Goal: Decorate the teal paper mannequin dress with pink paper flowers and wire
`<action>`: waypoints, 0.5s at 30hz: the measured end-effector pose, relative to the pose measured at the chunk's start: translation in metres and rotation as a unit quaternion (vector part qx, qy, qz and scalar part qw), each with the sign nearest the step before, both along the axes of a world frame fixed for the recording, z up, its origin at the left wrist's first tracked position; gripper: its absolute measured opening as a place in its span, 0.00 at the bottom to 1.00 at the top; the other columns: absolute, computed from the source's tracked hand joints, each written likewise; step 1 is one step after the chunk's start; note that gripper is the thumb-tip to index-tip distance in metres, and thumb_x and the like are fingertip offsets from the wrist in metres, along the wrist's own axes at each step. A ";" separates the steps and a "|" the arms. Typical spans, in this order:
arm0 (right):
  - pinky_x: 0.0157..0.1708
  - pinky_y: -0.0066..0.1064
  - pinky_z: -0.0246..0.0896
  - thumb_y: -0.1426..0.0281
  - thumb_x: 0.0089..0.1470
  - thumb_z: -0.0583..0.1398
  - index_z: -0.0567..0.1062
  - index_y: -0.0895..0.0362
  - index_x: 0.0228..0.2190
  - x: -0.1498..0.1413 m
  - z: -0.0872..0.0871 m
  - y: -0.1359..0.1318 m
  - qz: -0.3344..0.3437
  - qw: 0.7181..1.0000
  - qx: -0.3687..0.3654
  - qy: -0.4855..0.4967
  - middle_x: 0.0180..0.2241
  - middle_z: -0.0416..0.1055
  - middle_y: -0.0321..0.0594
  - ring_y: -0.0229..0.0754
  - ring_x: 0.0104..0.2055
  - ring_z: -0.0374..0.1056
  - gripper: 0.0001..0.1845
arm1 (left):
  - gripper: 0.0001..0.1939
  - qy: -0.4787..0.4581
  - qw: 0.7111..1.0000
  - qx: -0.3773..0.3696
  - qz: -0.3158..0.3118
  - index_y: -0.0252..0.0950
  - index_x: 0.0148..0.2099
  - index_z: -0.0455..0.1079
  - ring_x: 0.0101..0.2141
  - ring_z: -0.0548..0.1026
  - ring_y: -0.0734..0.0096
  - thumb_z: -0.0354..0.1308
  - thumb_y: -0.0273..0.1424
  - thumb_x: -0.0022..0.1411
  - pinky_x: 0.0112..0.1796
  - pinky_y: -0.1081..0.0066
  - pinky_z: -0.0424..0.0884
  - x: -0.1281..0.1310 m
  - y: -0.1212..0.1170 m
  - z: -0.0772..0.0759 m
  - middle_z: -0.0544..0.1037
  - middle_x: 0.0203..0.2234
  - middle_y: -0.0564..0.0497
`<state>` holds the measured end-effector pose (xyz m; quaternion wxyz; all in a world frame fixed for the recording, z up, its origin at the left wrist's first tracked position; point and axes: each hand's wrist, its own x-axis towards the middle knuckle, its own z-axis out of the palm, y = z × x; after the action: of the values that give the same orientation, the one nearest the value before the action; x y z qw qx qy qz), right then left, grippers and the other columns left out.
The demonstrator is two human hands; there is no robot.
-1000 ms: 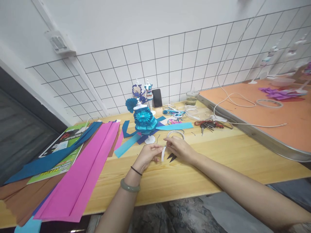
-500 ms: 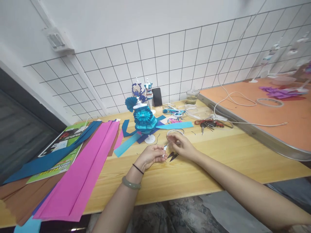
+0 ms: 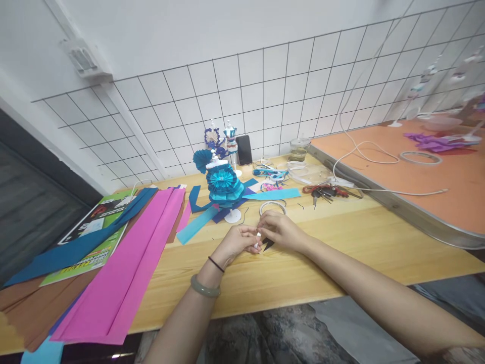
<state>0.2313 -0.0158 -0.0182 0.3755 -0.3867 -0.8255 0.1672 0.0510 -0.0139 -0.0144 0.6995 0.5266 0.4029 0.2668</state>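
Observation:
Over the table's front middle, my left hand [image 3: 242, 240] pinches a short white strip [image 3: 258, 239], which looks like tape and is partly hidden by the fingers. The closed fingertips of my right hand [image 3: 278, 228] meet the strip's upper end. Beneath the right hand, the dark blades of small scissors [image 3: 269, 244] show on the wood; their handles are hidden. Just behind that hand lies a roll of white tape [image 3: 273, 203]. Farther back stands a small dress form [image 3: 224, 183] in a pleated teal paper dress on a round white base.
Pink paper strips [image 3: 125, 263], brown paper [image 3: 64, 303] and a magazine [image 3: 85, 250] cover the left side. Keys [image 3: 328, 193], a glass cup [image 3: 299, 150] and a phone [image 3: 244, 150] sit toward the back. An orange-topped table [image 3: 417, 182] with a metal edge adjoins on the right.
The white strip hung down between the hands a second ago; now it is mostly gathered at my left fingertips. My right fingers shifted off it, then came back against its upper end.

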 end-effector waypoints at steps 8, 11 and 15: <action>0.22 0.25 0.55 0.63 0.50 0.57 0.71 0.60 0.24 0.001 -0.005 0.005 0.009 0.972 -0.212 0.105 0.22 0.64 0.35 0.33 0.22 0.58 0.13 | 0.20 0.014 1.000 -0.003 0.006 0.28 0.37 0.66 0.21 0.74 0.73 0.66 0.32 0.43 0.24 0.74 0.70 0.001 0.001 -0.004 0.75 0.22 0.47; 0.22 0.26 0.55 0.61 0.51 0.56 0.70 0.60 0.25 0.002 -0.008 0.010 -0.008 0.967 -0.224 0.118 0.21 0.63 0.34 0.33 0.22 0.58 0.14 | 0.22 0.016 1.000 0.001 0.003 0.28 0.39 0.66 0.21 0.74 0.72 0.66 0.32 0.42 0.24 0.74 0.70 0.001 0.000 -0.005 0.75 0.22 0.47; 0.26 0.28 0.59 0.60 0.53 0.54 0.71 0.59 0.25 0.005 -0.007 0.012 -0.035 0.985 -0.139 0.096 0.24 0.66 0.37 0.37 0.26 0.62 0.15 | 0.23 0.013 1.000 0.003 0.007 0.28 0.40 0.65 0.21 0.74 0.72 0.67 0.33 0.41 0.23 0.73 0.70 0.001 0.000 -0.003 0.76 0.22 0.46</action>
<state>0.2366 -0.0038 -0.0252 0.4012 -0.4461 -0.7404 0.3031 0.0520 -0.0142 -0.0173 0.6905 0.5291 0.4153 0.2661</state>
